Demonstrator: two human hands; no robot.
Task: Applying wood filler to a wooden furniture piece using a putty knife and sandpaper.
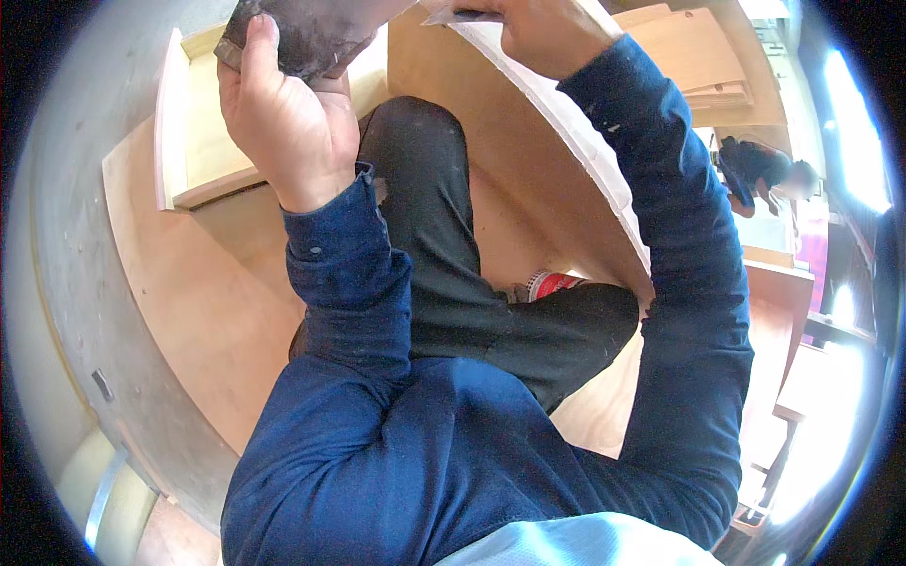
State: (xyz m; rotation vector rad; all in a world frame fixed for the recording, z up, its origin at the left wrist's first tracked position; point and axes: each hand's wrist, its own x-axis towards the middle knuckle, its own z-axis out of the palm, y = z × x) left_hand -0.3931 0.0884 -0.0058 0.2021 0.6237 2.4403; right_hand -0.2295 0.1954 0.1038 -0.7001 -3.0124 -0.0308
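My left hand (293,132) is closed on a dark, smeared flat plate (316,38) at the top edge, its thumb lying across the face. To the right, my right hand (557,33) grips what looks like a putty knife (453,11) with a pale flat blade; the top edge cuts off part of both. Just below the blade runs the whitish edge (585,141) of a curved wooden panel (514,132). My right forearm passes over the far side of that edge.
A pale wooden box-like frame (170,123) stands at left beside a wooden board (179,292). Between my legs and the panel sits a red and white container (549,285). Stacked wooden boards (698,57) lie at upper right. Another person (755,165) bends over farther right.
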